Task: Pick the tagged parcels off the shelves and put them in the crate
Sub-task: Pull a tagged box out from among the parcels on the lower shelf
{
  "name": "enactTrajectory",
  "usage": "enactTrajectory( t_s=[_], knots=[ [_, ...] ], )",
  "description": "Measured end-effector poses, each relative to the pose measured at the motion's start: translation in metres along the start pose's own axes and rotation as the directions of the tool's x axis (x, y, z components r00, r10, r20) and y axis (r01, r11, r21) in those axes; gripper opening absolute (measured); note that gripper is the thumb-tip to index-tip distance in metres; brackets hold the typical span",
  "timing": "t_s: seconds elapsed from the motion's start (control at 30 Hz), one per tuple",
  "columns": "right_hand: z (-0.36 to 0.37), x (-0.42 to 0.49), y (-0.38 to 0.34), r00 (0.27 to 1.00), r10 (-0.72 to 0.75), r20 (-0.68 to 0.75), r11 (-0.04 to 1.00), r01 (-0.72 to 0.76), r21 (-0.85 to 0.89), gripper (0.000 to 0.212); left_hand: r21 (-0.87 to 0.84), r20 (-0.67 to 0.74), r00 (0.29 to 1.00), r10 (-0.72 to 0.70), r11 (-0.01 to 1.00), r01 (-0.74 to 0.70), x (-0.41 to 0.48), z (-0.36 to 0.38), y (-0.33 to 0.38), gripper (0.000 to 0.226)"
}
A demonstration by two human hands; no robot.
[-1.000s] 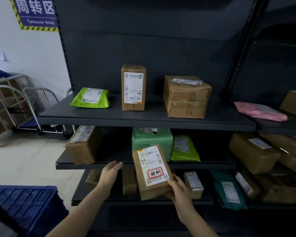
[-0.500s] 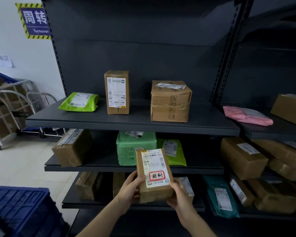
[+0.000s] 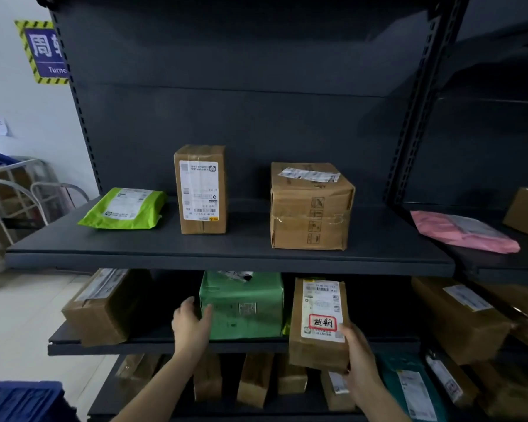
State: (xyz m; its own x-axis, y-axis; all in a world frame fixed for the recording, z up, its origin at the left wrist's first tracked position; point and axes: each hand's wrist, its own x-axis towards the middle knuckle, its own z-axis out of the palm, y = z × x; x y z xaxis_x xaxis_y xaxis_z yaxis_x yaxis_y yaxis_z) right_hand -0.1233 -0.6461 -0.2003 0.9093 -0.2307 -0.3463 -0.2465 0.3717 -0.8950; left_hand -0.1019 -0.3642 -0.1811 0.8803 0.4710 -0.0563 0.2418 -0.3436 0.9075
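matt metal shelf (image 3: pixel 226 257), taped cardboard parcel (image 3: pixel 317 348)

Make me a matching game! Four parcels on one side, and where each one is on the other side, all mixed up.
Parcels
1. lime green bag
2. pink bag
3. green wrapped box
4. brown box with the red tag

Places
a. held up in the right hand
b. lying flat at the left end of the top shelf
c. on the middle shelf, gripped at its left edge by the left hand
d. on the neighbouring rack to the right

Pairs: 1-b, 2-d, 3-c, 4-a
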Motion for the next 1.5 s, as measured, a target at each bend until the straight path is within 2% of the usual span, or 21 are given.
enactTrajectory(
  t_s=[0.13,0.23,0.33,0.5,0.8,1.03,1.5],
  knots=[
    [0.016,0.024,-0.007,1.0,-0.009,0.002,0.999,0.009,-0.047,0.027,0.005,-0.001,1.0,-0.01,1.0,0.01,0.037,0.006,0.004,0.061],
    [0.016,0.033,-0.006,0.999,0.005,0.032,0.998,-0.003,-0.066,0.021,-0.052,0.052,0.999,-0.007,0.999,0.009,0.048,0.012,0.005,0.052],
    [0.01,0.034,0.001,0.999,0.01,0.047,0.998,-0.006,-0.069,0.018,-0.074,0.035,0.999,0.009,0.997,-0.007,0.047,0.014,0.002,0.047],
    [-0.007,0.019,0.017,0.998,0.031,0.058,0.997,-0.027,-0.074,0.021,-0.128,0.015,0.998,0.053,0.991,-0.051,0.025,0.009,-0.01,0.035],
    [-0.045,-0.018,0.038,0.997,0.062,0.056,0.992,-0.056,-0.109,0.037,-0.187,-0.005,0.996,0.087,0.979,-0.086,-0.041,-0.007,-0.047,0.037],
    [-0.05,-0.032,0.041,0.996,0.059,0.064,0.991,-0.051,-0.121,0.023,-0.173,-0.019,0.996,0.087,0.981,-0.089,-0.054,-0.006,-0.06,0.036],
    [-0.047,-0.028,0.036,0.995,0.047,0.091,0.994,-0.037,-0.102,0.029,-0.178,-0.019,0.997,0.069,0.982,-0.071,-0.046,-0.005,-0.05,0.04]
  ],
)
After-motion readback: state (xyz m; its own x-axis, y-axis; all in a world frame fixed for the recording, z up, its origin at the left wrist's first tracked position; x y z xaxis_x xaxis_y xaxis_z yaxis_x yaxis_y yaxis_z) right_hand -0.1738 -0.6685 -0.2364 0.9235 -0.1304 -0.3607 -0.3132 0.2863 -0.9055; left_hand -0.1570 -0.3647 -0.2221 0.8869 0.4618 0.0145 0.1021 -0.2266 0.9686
